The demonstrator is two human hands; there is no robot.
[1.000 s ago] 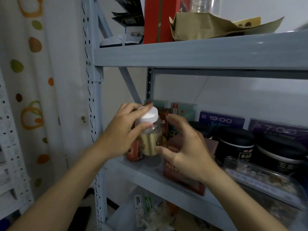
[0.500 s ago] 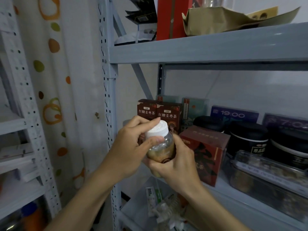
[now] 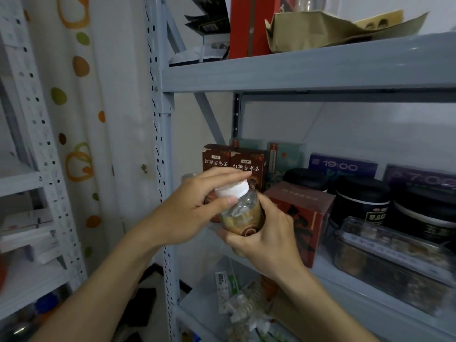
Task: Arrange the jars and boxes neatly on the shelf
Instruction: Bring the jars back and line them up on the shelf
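I hold a clear jar (image 3: 243, 215) with a white lid (image 3: 233, 190) and brownish contents in front of the grey metal shelf (image 3: 350, 280). My left hand (image 3: 195, 208) grips the lid from the left, fingers over its top. My right hand (image 3: 266, 238) wraps the jar's lower body from below and the right. Behind stand two dark brown tea boxes (image 3: 234, 165), a red-brown box (image 3: 303, 218) and black-lidded jars (image 3: 362, 203). Another jar sits partly hidden behind my left hand.
A clear plastic food container (image 3: 394, 262) lies at the shelf's front right. Purple boxes (image 3: 343, 166) line the back wall. The upper shelf (image 3: 308, 67) carries a red box and a paper bag. A spotted curtain (image 3: 81, 119) hangs left of the upright post.
The jar was lifted off the shelf's left end and drawn toward me. My right hand moved from beside it to under it. The view shifted left, uncovering the tea boxes.
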